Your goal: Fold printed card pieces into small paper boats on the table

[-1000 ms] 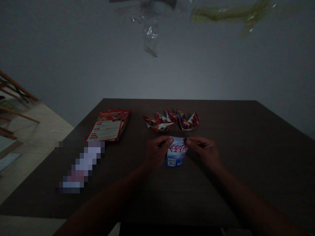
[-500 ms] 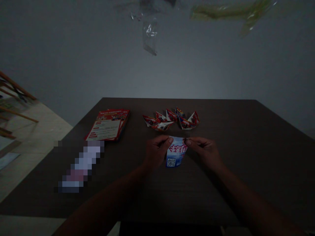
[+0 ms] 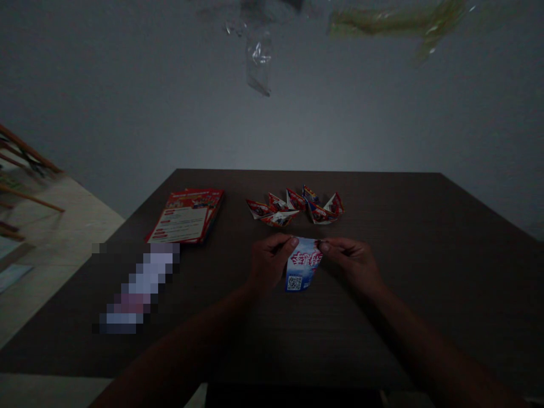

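A folded paper flyer [image 3: 302,266], blue and white with large red characters and a QR code, is held up between my two hands over the table. My left hand [image 3: 272,260] pinches its upper left corner with the thumb in front. At the upper right corner, my right hand [image 3: 351,258] has its thumb and fingers closed on the same paper. Just beyond the hands stand folded paper boats, among them a red and white one [image 3: 278,217] on the left and a red and blue one [image 3: 323,213] on the right.
A stack of red and white flyers [image 3: 182,218] lies on the dark table [image 3: 403,226] at the left. Nearer to me is a pixelated, blurred-out item [image 3: 142,289]. A pale wall [image 3: 361,113] with tape and plastic rises behind. Wooden furniture legs [image 3: 32,150] show at far left.
The flyer's lower edge has shifted slightly down and left. Both hands keep their pinch at its top corners, and the other things on the table stay in place.
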Motion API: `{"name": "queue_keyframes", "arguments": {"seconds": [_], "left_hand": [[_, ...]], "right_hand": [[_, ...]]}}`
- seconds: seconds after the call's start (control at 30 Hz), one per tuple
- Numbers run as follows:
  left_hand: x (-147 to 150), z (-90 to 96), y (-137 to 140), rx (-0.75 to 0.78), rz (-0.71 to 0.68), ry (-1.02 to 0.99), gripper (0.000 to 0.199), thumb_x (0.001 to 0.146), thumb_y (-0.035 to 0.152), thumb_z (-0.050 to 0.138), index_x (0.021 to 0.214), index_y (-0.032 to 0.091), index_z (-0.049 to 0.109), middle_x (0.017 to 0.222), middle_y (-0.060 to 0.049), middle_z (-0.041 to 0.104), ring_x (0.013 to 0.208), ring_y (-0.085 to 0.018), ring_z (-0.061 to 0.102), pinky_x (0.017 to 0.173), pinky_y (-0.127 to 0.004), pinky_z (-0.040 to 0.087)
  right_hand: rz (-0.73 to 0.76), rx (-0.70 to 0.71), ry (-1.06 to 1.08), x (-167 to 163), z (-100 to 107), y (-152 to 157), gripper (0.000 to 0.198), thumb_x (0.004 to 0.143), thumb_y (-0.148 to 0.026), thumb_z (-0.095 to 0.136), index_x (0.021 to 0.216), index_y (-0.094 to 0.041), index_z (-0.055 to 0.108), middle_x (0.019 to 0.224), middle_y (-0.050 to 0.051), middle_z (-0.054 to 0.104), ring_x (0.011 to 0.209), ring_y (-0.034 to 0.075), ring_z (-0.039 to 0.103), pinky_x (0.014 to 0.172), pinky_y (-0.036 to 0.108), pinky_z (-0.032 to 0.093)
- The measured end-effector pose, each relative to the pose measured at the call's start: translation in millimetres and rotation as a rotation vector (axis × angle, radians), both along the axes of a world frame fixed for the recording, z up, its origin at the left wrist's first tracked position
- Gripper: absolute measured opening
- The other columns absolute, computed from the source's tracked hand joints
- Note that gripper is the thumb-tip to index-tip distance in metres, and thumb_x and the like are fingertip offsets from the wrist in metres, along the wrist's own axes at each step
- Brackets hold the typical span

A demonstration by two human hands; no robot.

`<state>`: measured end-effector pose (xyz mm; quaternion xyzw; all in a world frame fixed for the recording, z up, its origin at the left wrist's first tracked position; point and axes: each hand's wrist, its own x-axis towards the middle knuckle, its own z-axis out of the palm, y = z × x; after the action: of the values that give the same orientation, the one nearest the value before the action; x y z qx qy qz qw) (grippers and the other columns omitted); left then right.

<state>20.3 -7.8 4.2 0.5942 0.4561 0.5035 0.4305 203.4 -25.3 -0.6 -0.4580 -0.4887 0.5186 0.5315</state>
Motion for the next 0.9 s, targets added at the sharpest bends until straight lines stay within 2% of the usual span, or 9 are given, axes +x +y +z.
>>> {"name": "queue_keyframes", "arguments": {"seconds": [0.53,0.73,0.9], "left_hand": [[0.6,2.3,0.5,0.043,-0.017,-0.025,0.022,0.077,0.034,0.063,0.076,0.014,0.07,0.069,-0.001,0.065,0.061,-0.011,0.056,0.055,-0.021,0.043],[-0.1,3.7,1.1,0.032,0.036,-0.064,0.022,0.076,0.033,0.063,0.072,0.012,0.069,0.063,0.0,0.062,0.058,-0.01,0.053,0.053,-0.02,0.041],[-0.7,1.2,2.0,-0.004,0.061,-0.082,0.022,0.075,0.034,0.064,0.074,0.013,0.07,0.063,0.0,0.063,0.057,-0.01,0.053,0.052,-0.019,0.041]], "right_hand": [[-0.023,-0.026,0.095,-0.3,-8.6,2.8,0.015,0.069,-0.033,0.074,0.08,-0.022,0.075,0.075,0.003,0.073,0.07,0.019,0.065,0.072,0.034,0.05],[-0.038,-0.009,0.031,-2.3,-5.8,0.2,0.019,0.068,-0.035,0.075,0.082,-0.021,0.075,0.081,0.004,0.074,0.073,0.019,0.065,0.07,0.031,0.049],[-0.092,0.034,-0.123,-0.3,-5.4,-0.1,0.018,0.07,-0.037,0.073,0.078,-0.02,0.074,0.077,0.004,0.073,0.07,0.018,0.063,0.066,0.028,0.048]]}}
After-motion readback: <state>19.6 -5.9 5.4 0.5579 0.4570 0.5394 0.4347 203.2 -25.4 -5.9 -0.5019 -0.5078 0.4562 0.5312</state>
